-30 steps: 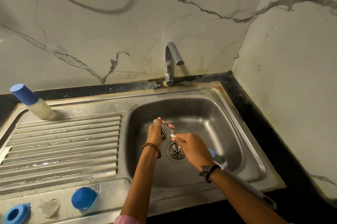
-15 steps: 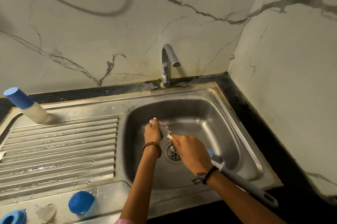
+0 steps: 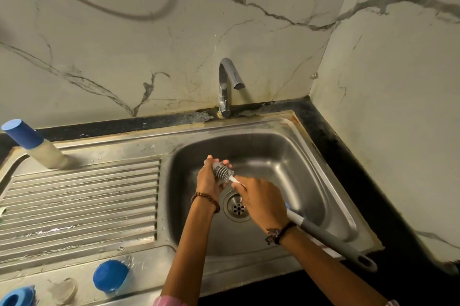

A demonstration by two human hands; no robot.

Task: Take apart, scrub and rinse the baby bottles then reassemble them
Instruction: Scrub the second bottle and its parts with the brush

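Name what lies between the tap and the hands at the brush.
Head view: only bare steel, the sink's back rim and wall, lies between the tap and the brush.

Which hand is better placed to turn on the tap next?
Probably left. The left hand only cups the brush head, nearer the tap; the right hand grips the brush handle.

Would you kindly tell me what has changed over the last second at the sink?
Very little. The left hand still cups the brush head and the right hand still grips the brush handle over the sink; slightly more of the head shows past the left fingers. The capped bottle, blue cap and faucet stayed put.
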